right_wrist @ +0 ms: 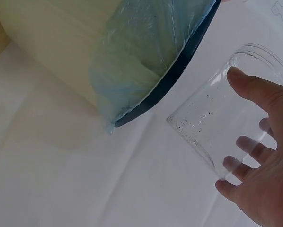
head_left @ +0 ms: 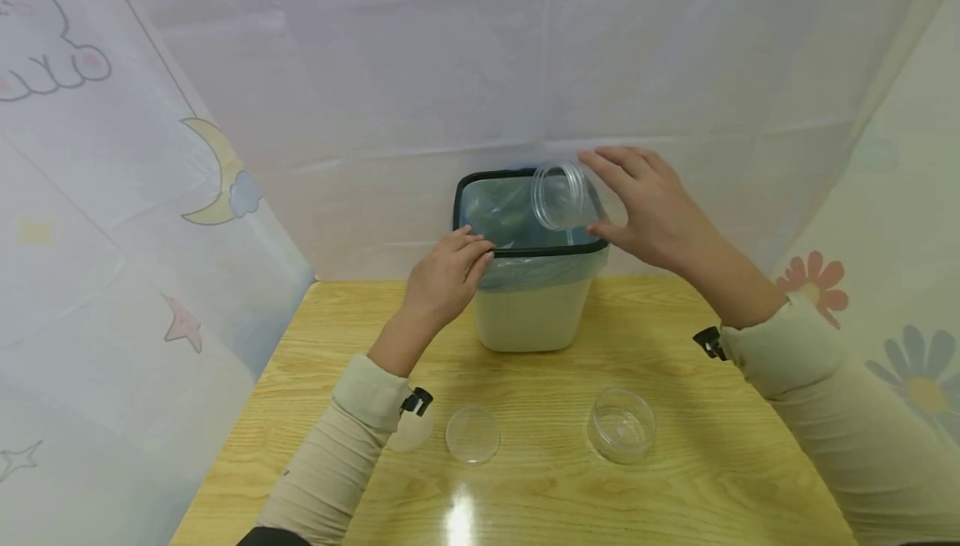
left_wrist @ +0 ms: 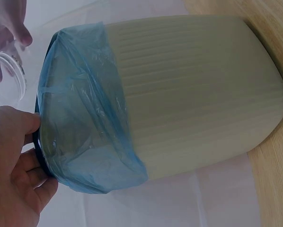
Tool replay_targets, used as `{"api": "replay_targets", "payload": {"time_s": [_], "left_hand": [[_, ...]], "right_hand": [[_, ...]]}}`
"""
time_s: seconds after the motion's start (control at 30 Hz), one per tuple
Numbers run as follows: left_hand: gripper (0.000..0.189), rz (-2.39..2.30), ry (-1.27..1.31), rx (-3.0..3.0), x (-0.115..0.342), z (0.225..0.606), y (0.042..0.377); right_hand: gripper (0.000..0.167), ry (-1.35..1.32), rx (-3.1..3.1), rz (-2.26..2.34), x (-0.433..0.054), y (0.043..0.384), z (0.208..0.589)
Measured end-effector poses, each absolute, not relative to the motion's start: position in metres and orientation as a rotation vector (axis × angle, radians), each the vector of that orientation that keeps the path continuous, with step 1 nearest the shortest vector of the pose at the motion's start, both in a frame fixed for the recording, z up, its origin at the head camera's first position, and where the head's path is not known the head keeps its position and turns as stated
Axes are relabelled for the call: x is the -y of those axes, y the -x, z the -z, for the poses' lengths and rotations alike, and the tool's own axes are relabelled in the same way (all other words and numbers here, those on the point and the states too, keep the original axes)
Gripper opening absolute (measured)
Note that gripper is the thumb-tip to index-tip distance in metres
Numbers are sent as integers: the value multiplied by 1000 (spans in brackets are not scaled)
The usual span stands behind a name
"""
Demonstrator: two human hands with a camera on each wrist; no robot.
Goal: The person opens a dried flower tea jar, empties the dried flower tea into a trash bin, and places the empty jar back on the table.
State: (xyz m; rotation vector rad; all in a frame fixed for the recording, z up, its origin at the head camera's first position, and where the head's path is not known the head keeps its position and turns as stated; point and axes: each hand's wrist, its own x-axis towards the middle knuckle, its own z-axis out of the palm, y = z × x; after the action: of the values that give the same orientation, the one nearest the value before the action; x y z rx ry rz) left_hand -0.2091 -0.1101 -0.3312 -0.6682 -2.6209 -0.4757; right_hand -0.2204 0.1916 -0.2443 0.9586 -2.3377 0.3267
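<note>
A cream trash bin [head_left: 532,321] with a black rim and a blue plastic liner [left_wrist: 84,104] folded over its edge stands upright on the table. My left hand [head_left: 442,279] grips the near left part of the rim; in the left wrist view its thumb [left_wrist: 25,120] lies on one side of it and fingers on the other. My right hand [head_left: 656,208] holds a clear jar [head_left: 557,196] tilted on its side above the bin, the threaded mouth facing left. Small dark specks cling to the inside of the jar [right_wrist: 203,118] in the right wrist view.
On the wooden table [head_left: 675,488], a clear round container [head_left: 621,429] stands in front of the bin. Two translucent discs lie to its left: one disc [head_left: 472,434] in full view, another disc [head_left: 411,431] partly behind my left sleeve. A pale hanging sheet [head_left: 375,112] rises behind the bin.
</note>
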Motion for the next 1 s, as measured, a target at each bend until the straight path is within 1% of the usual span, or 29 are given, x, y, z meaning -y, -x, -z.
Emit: {"api": "replay_targets", "payload": {"time_s": [0.43,1.0], "left_hand": [[34,475,678,2609,110,331,209],[36,458,682,2630,108,330,211]], "right_hand": [[93,-844,2359,-623,-197,207,262],[101,-745,2348,-737,-199,177,273]]}}
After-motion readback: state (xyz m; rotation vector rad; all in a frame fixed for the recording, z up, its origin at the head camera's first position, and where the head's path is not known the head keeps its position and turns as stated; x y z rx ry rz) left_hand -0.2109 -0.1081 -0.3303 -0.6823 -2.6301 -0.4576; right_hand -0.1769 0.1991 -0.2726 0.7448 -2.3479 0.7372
